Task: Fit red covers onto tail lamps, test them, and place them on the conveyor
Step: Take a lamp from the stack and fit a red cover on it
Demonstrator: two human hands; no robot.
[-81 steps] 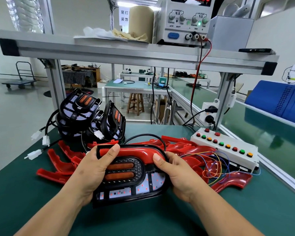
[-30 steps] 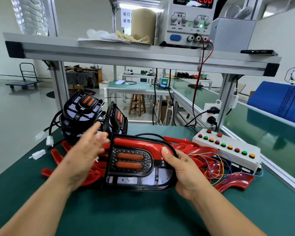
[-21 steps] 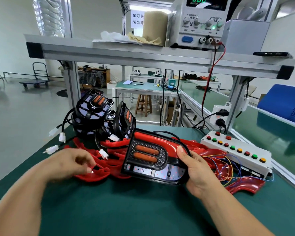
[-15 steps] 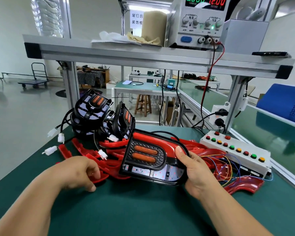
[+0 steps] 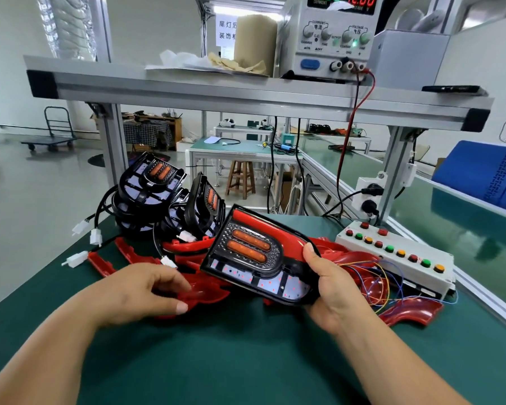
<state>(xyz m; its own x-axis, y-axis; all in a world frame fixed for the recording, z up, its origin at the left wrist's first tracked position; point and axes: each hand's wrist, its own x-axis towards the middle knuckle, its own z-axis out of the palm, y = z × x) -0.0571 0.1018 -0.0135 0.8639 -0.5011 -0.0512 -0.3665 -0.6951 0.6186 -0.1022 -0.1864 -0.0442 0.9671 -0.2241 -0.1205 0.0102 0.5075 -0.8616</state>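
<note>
My right hand (image 5: 333, 290) grips the right end of a black tail lamp (image 5: 251, 252), tilted above the green table. A red cover runs along the lamp's top edge, and two orange lenses and small red dots show on its face. My left hand (image 5: 140, 293) lies low on the table to the lamp's left, with thumb and fingers pinching a loose red cover (image 5: 208, 293) from the pile. Several bare black tail lamps (image 5: 152, 188) with cables and white connectors (image 5: 79, 257) are stacked behind.
More red covers (image 5: 409, 312) lie at the right beside a white button box (image 5: 398, 255) with coloured wires. A power supply (image 5: 330, 39) reading 12.00 sits on the overhead shelf. The green conveyor (image 5: 450, 229) runs along the right, with a blue crate (image 5: 485, 176) beyond it.
My left hand let go of the lamp, swung left and down to the red cover pile, and closed on a cover. My right hand kept the lamp and tilted it up.
</note>
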